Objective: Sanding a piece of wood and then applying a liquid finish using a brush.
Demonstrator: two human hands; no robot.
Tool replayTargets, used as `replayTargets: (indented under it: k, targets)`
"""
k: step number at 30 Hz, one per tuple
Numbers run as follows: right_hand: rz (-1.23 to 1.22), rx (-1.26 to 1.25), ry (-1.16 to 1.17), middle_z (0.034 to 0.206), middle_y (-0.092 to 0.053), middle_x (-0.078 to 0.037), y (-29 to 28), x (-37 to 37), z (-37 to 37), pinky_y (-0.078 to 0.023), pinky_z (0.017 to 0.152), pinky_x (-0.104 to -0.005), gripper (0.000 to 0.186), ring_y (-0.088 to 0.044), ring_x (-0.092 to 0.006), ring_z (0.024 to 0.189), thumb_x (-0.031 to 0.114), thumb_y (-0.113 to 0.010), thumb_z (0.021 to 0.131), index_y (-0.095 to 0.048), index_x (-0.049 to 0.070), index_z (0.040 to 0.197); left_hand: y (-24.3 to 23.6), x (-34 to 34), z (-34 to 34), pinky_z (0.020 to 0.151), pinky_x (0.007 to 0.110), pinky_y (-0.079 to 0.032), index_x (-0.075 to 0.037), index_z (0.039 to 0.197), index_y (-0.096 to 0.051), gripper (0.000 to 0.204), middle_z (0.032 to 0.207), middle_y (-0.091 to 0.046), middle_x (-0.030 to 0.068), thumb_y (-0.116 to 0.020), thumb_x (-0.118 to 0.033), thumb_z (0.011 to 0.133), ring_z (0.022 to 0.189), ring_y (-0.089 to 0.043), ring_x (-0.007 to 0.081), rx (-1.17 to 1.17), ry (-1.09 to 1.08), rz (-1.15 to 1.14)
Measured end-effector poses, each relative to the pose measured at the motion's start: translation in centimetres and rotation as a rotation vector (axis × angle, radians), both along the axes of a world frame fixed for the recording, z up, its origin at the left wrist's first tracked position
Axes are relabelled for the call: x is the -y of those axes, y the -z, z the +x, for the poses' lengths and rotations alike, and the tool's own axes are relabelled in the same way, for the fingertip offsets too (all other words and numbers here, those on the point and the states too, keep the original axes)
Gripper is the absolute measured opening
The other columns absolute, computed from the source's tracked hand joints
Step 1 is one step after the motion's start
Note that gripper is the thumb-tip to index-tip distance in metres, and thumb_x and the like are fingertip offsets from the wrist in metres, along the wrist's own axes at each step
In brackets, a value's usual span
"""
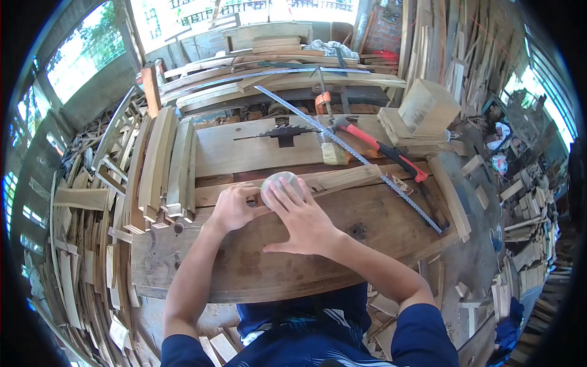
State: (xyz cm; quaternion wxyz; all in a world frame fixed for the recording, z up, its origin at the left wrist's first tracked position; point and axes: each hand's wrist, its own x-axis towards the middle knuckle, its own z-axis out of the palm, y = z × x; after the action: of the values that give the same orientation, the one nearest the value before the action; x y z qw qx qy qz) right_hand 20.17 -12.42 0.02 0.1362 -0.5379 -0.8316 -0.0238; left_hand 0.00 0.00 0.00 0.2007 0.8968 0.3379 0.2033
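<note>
My left hand [237, 206] is closed on a long wooden strip [342, 178] lying across the wooden bench [293, 269]. Beside it, my right hand [299, 223] has its fingers spread flat over a round pale grey disc [271, 185] on that strip, with the thumb stretched out over the bench. Beyond my hands are a paintbrush [334, 153], a hammer with a red and black handle [388, 153], a long metal ruler [312, 122] lying diagonally and an orange-handled clamp [324, 103].
Stacked planks [160, 165] stand along the bench's left side, and wooden blocks [428, 107] at its back right. More timber [269, 61] lies behind. Loose offcuts and boards [79, 269] fill the floor on both sides, and tall boards [416, 43] lean at the back.
</note>
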Motion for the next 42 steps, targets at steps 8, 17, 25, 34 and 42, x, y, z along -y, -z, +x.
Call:
replayTargets:
  k: [8, 17, 25, 34, 42]
  targets:
    - [0.011, 0.115, 0.087, 0.166, -0.038, -0.025, -1.6, -0.2, 4.0, -0.006, 0.130, -0.0629, 0.120, -0.028, -0.0359, 0.160, 0.085, -0.057, 0.087, -0.032, -0.005, 0.162, -0.5, 1.0, 0.3, 0.082, 0.042, -0.058, -0.008, 0.104, -0.081, 0.052, 0.088, -0.076, 0.0105, -0.087, -0.053, 0.080, 0.089, -0.074, 0.0337, 0.051, -0.027, -0.010]
    - [-0.003, 0.146, -0.098, 0.168, -0.035, -0.022, -2.1, 1.0, 2.5, -0.007, 0.129, -0.0651, 0.121, -0.027, -0.0411, 0.159, 0.085, -0.059, 0.085, -0.029, -0.001, 0.164, 0.0, 0.8, -0.8, 0.082, 0.043, -0.058, -0.006, 0.096, -0.079, 0.049, 0.090, -0.076, 0.0132, -0.085, -0.053, 0.082, 0.091, -0.073, 0.0345, 0.045, 0.013, 0.005]
    - [-0.005, 0.110, 0.020, 0.167, -0.036, -0.023, -1.5, -0.7, 1.2, -0.009, 0.129, -0.0647, 0.121, -0.027, -0.0398, 0.159, 0.086, -0.057, 0.085, -0.031, -0.002, 0.163, 0.2, 0.6, -0.2, 0.080, 0.043, -0.058, -0.007, 0.099, -0.078, 0.049, 0.090, -0.076, 0.0110, -0.085, -0.052, 0.082, 0.091, -0.074, 0.0337, 0.073, -0.029, -0.019]
    - [-0.014, 0.130, -0.004, 0.168, -0.035, -0.023, -2.2, 1.0, 3.6, -0.006, 0.129, -0.0653, 0.120, -0.027, -0.0370, 0.160, 0.084, -0.060, 0.086, -0.029, -0.001, 0.164, -0.6, 0.9, 0.1, 0.076, 0.045, -0.056, -0.009, 0.084, -0.073, 0.045, 0.083, -0.073, 0.0100, -0.083, -0.053, 0.084, 0.084, -0.072, 0.0321, 0.060, 0.008, -0.041]
    - [0.009, 0.105, -0.026, 0.168, -0.035, -0.023, -1.3, -0.6, 0.6, -0.009, 0.129, -0.0646, 0.123, -0.026, -0.0391, 0.160, 0.087, -0.056, 0.086, -0.027, -0.003, 0.164, 0.1, 0.7, -0.6, 0.078, 0.045, -0.057, -0.009, 0.089, -0.076, 0.045, 0.087, -0.075, 0.0118, -0.084, -0.053, 0.083, 0.086, -0.073, 0.0344, 0.068, -0.029, -0.018]
